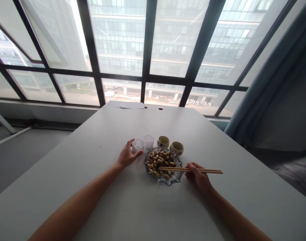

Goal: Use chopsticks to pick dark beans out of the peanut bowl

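My left hand [128,155] is curved around the near-left side of a small translucent plastic cup [138,146], thumb in front and fingers behind. Right beside that cup stands a second translucent cup [149,141] with a dark speck inside. A pair of wooden chopsticks [205,171] is gripped in my right hand [197,176]. Their tips reach left into a pile of peanuts [158,159] mixed with darker seeds. The pile fills a scalloped clear glass dish [165,181]. Whether the tips pinch a piece is too small to tell.
Behind the dish stand two round ceramic cups with dark characters, one on the left [163,142] and one on the right [177,148]. White papers [126,105] lie at the far end of the white table [133,207]. A blue-grey curtain [265,73] hangs at the right by the windows.
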`<action>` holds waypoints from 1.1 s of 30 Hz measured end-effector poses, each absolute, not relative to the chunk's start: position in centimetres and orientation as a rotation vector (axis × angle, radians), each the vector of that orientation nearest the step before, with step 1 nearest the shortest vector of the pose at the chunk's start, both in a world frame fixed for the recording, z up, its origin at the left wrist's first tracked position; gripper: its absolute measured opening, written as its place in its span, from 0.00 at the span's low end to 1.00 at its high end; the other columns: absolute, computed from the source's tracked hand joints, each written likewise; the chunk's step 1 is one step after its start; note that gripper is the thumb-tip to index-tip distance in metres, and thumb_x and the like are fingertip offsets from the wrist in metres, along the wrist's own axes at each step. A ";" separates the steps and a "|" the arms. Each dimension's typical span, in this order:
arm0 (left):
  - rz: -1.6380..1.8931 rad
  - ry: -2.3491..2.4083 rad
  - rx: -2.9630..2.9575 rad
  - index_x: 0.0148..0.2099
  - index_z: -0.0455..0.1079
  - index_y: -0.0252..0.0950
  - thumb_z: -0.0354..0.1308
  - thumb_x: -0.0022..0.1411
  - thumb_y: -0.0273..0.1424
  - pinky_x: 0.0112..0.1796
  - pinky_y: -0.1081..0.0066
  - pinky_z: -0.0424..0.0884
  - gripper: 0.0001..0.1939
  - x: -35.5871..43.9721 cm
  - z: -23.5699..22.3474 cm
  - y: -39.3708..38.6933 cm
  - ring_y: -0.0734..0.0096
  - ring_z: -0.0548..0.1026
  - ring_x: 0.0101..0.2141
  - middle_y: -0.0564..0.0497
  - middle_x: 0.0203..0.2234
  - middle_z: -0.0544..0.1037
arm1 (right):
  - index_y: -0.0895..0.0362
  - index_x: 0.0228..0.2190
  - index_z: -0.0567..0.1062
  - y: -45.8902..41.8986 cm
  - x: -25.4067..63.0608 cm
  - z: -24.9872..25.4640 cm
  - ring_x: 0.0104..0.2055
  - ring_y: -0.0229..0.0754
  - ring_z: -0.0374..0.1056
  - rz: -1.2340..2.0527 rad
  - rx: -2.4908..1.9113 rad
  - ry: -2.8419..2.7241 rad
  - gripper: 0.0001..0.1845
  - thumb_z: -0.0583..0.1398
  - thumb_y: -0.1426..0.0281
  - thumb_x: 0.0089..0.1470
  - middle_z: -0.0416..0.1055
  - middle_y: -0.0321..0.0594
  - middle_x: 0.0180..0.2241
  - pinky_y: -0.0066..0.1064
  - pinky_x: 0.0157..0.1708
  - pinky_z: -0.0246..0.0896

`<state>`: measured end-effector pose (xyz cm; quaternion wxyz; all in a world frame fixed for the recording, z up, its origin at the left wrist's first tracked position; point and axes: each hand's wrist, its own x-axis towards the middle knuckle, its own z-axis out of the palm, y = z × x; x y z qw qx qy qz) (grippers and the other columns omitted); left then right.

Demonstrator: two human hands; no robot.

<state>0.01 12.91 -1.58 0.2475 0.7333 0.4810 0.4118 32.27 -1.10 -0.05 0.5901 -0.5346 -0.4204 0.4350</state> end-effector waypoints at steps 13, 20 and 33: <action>1.107 1.367 1.968 0.66 0.54 0.31 0.58 0.56 0.54 0.48 0.56 0.70 0.45 -0.3 -2.3 12.4 0.54 0.75 0.46 0.38 0.47 0.73 | 0.59 0.21 0.75 -1.6 32.3 0.1 0.16 0.36 0.63 1.065 -1.146 -0.960 0.25 0.69 0.48 0.44 0.70 0.38 0.16 0.27 0.16 0.57; 1.102 1.410 2.050 0.67 0.53 0.31 0.58 0.55 0.55 0.46 0.58 0.71 0.46 -0.4 -2.7 12.6 0.57 0.77 0.41 0.41 0.44 0.75 | 0.58 0.22 0.73 -2.3 32.6 -0.5 0.17 0.37 0.62 1.150 -1.137 -1.055 0.27 0.68 0.46 0.45 0.69 0.37 0.16 0.27 0.17 0.56; 1.057 1.517 2.103 0.66 0.55 0.32 0.59 0.52 0.57 0.46 0.57 0.71 0.49 0.1 -2.4 12.5 0.53 0.77 0.43 0.41 0.43 0.75 | 0.57 0.20 0.69 -2.6 31.3 0.3 0.15 0.35 0.61 1.116 -1.137 -1.286 0.29 0.66 0.43 0.47 0.68 0.36 0.14 0.26 0.16 0.54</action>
